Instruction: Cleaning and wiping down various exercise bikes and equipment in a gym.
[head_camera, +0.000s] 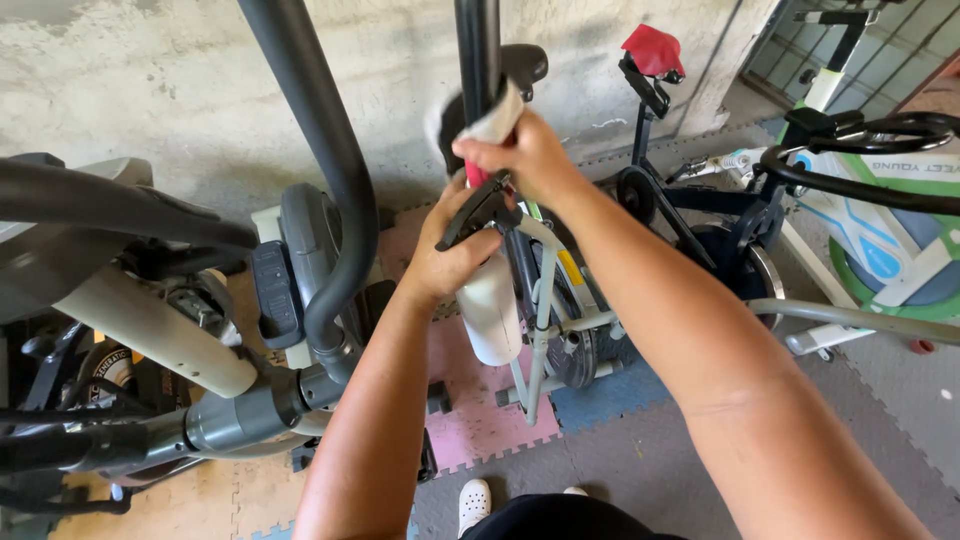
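Observation:
My left hand (447, 257) grips a white spray bottle (489, 305) by its black trigger head, with the bottle hanging down below the hand. My right hand (523, 152) is closed on a white cloth (497, 118) wrapped round a black upright bar (477, 50) of an exercise machine. A bit of red shows under that hand. The two hands almost touch, left just below right.
A grey elliptical trainer (240, 300) with curved black arms (325, 150) stands at left. Exercise bikes (690, 220) stand ahead and at right, one with a red saddle (652, 48). Foam floor tiles (480, 425) lie beneath; a concrete wall (150, 90) is behind. My white shoe (474, 504) shows below.

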